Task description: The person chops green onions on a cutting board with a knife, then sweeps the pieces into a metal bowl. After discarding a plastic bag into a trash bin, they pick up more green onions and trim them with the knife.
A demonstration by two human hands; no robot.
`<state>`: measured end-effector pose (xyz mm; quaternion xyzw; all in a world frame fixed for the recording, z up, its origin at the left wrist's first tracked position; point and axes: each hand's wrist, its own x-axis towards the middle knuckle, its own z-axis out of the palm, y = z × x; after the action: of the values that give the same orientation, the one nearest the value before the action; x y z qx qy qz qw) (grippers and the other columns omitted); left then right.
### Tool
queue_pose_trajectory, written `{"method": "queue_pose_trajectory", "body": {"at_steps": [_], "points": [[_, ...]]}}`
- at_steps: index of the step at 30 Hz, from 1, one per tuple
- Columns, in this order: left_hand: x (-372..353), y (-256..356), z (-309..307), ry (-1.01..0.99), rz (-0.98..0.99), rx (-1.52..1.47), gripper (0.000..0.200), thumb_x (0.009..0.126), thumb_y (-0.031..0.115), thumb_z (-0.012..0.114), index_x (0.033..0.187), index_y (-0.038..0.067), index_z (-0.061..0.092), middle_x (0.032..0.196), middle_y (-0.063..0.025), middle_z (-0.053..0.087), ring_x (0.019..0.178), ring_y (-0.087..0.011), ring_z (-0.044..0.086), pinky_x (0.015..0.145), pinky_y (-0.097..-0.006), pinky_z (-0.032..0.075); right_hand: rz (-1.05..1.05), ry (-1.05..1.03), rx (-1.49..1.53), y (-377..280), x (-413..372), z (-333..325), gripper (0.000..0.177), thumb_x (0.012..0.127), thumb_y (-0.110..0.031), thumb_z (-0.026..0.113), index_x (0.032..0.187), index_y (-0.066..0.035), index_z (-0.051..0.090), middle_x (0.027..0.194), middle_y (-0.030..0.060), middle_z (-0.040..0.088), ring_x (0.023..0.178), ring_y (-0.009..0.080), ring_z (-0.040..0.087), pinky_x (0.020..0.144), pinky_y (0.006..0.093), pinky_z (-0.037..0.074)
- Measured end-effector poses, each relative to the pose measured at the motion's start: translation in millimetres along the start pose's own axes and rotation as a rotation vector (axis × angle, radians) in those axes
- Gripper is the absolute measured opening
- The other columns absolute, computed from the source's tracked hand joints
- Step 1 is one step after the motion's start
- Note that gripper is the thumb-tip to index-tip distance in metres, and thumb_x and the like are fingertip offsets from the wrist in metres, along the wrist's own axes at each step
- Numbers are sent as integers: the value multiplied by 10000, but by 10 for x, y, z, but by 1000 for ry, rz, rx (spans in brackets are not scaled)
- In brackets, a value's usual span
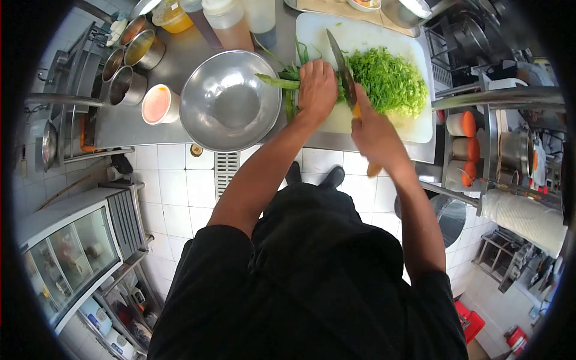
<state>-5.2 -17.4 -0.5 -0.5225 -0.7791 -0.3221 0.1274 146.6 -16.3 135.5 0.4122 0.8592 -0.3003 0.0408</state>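
My left hand [318, 88] is closed over a bunch of long green stalks [273, 81], pressing them to the white cutting board [366, 30]. Their ends stick out to the left, over the rim of a steel bowl [231, 102]. In my right hand [378, 135] is a kitchen knife [341, 63] with a yellow-orange handle, its blade pointing away from me just right of my left fingers. A heap of finely chopped greens [387, 81] lies on the board to the right of the blade. No food shows inside the bowl.
Left of the bowl stand a white tub of pinkish-orange contents [160, 104] and several steel containers [127, 85]. Squeeze bottles [228, 24] line the back. A steel pot [407, 12] sits behind the board. Steel rails [498, 99] and shelving flank the table's right side.
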Motion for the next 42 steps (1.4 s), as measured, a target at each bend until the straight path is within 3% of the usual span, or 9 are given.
{"method": "queue_pose_trajectory", "body": {"at_steps": [9,14,17,20,23,27,30,34,42], "points": [[60,-37,34,47,43,-29,76,843,80,616,877,12,606,947,-156,542,942,-343,527,868,-464,424,-69,96,28,187,231,259,716,930,-112,509,1583,-101,215,889,311,679,825,477,666,832,556,509],[29,-30,26,57,39,-51,77,845,73,614,879,5,607,950,-155,530,949,-347,523,882,-470,422,62,-88,77,-63,-91,-198,687,943,-136,486,1583,-96,236,949,324,678,876,456,670,855,485,506],[25,-35,12,48,36,-68,82,844,67,613,888,-1,606,955,-154,525,961,-347,517,894,-468,420,28,-50,53,-156,-220,-191,689,905,-84,499,1546,8,265,861,359,662,836,506,656,857,542,496],[28,-36,9,-5,21,-38,88,857,74,597,902,0,607,969,-152,528,977,-342,515,902,-464,418,35,-19,12,-138,-247,-8,703,912,-93,502,1557,1,239,830,359,657,817,509,657,847,558,498],[22,-38,13,-9,28,-15,94,861,80,582,910,5,608,979,-153,534,982,-337,514,904,-465,417,55,3,-43,-27,-238,224,707,950,-102,482,1588,-86,176,837,328,673,800,503,664,814,567,505],[67,-35,11,-13,13,19,156,824,78,558,921,-10,644,973,-145,551,994,-304,521,941,-440,412,-25,80,79,119,-108,489,726,931,-80,495,1585,-76,178,778,319,660,713,501,650,742,564,515],[65,-65,-6,-8,36,33,144,819,78,566,900,-11,644,952,-145,554,975,-309,525,929,-442,417,-138,222,87,247,277,653,746,922,-77,509,1592,-113,181,807,319,662,752,495,652,772,562,510],[85,7,-4,12,39,20,115,819,70,578,869,-8,645,935,-145,561,957,-318,532,915,-445,421,-68,158,128,434,234,456,760,928,-98,524,1601,-207,188,900,313,673,847,486,650,849,550,492],[72,59,56,-25,51,24,107,840,80,592,873,-8,643,949,-158,566,959,-338,531,909,-460,414,-26,180,137,597,214,341,737,929,-94,526,1594,-193,225,892,290,687,846,480,654,837,536,499]]}}
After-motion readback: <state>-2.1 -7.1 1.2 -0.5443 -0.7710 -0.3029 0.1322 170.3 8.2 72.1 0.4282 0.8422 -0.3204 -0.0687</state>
